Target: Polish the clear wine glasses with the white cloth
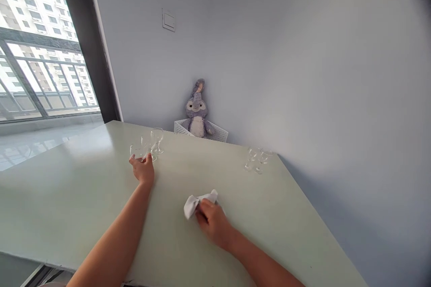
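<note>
**Handling Note: Light Grip, Clear Spacing**

At the far left of the table (168, 242), my left hand (143, 170) has thumb and fingers around a clear glass (136, 150); I cannot tell whether they bear its weight. More stemmed glasses (157, 136) stand just beside it; further glasses (251, 156) stand well apart at the far right. My right hand (213, 224) grasps a bunched white cloth (191, 205) near the middle. I judge a light, even hold best, clear of neighbouring rims, with loose fabric kept off the stems.
</note>
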`<state>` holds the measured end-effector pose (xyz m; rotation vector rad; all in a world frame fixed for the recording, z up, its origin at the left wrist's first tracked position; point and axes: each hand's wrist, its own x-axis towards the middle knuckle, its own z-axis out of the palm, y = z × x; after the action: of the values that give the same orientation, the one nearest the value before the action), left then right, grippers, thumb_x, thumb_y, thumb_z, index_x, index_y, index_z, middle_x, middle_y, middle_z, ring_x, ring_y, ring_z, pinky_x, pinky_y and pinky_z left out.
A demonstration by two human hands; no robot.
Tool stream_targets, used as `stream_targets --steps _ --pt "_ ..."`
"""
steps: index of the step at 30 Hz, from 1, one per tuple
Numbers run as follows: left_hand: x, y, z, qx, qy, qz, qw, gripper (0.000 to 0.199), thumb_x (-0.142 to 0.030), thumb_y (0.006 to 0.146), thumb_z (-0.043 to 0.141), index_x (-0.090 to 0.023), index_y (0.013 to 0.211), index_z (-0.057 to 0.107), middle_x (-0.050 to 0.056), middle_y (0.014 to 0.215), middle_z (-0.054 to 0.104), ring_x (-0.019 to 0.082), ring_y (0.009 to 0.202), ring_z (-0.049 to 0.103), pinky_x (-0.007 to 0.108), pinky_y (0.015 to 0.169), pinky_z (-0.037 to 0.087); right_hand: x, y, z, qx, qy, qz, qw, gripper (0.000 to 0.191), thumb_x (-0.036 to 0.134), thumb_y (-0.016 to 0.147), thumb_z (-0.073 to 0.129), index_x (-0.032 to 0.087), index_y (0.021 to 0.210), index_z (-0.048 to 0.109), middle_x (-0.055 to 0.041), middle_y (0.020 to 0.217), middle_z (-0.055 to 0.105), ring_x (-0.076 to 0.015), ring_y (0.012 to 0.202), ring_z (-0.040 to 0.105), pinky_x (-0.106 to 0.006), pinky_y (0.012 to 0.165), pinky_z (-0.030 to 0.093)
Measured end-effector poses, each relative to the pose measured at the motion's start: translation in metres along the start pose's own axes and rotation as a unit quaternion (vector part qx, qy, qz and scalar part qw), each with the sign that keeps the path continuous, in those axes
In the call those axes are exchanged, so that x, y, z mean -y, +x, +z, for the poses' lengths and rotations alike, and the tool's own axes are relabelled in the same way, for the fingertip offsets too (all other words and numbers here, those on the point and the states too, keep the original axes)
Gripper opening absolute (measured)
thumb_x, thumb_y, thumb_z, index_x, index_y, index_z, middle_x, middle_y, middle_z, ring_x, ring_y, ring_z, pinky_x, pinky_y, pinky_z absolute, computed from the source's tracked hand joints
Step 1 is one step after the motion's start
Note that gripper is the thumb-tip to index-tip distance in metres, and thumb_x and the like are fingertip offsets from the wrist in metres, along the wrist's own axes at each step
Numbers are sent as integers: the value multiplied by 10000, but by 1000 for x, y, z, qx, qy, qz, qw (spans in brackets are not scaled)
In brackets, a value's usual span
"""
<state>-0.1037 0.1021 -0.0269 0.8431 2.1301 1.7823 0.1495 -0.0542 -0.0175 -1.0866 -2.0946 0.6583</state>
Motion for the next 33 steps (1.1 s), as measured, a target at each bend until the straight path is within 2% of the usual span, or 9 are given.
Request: stream_targets --steps 3,5,7,13,20,22,26,29,33 --pt "-6 -8 0 -18 -21 21 999 564 -372 708 567 -187 1184 327 25 898 531 143 757 561 314 747 416 -4 12 -21 -158 269 169 935 115 263 769 436 175 716 490 38 586 424 -91 517 383 -210 494 317" --pt "-12 -18 1 -11 -38 61 997 541 -366 709 568 -201 1169 335 0 851 512 118 683 540 292 712 417 -8 19 -37 -227 389 225 864 133 295 725 479 185 658 445 60 542 359 -81 485 333 -201 462 294" --pt "-18 -32 3 18 -40 103 994 527 -366 707 572 -205 1155 347 -18 803 501 105 625 517 274 673 415 -11 21 -49 -264 443 243 822 196 305 685 527 191 598 394 68 525 332 -78 481 315 -198 454 290" --pt "-25 -89 14 186 2 215 959 543 -411 729 521 -191 1192 341 -1 804 517 136 643 516 284 634 418 -20 15 -60 -274 451 261 808 125 304 682 531 188 674 485 52 548 436 -97 484 397 -217 463 340" --pt "-22 -131 19 323 95 371 865 579 -456 747 509 -216 1238 321 19 849 542 196 834 527 384 826 361 -23 20 -68 -415 333 279 799 209 255 638 546 185 833 528 42 608 494 -101 505 453 -207 454 371" --pt "-21 -135 19 341 101 391 849 574 -453 751 507 -221 1241 319 15 842 538 190 823 527 377 825 359 -13 24 -64 -383 290 236 845 265 274 684 540 192 936 535 31 665 511 -94 528 462 -198 460 380" --pt "-20 -138 16 362 96 434 819 555 -389 762 508 -207 1247 308 36 888 553 195 851 523 366 820 357 7 27 -45 -149 245 173 942 422 373 783 477 225 1179 463 -2 718 547 -109 513 502 -207 401 388" --pt "-21 -137 12 375 97 466 795 508 -313 771 491 -197 1236 323 53 929 564 190 839 524 358 816 360 6 24 -38 -45 255 149 954 436 399 821 434 256 1232 402 -20 796 570 -132 578 577 -218 421 428" --pt "-23 -142 10 402 89 523 746 509 -258 738 517 -181 1214 355 68 966 567 203 890 522 358 836 362 -7 17 -41 16 311 181 933 375 409 797 487 184 1097 480 -10 691 597 -164 605 627 -219 433 446"
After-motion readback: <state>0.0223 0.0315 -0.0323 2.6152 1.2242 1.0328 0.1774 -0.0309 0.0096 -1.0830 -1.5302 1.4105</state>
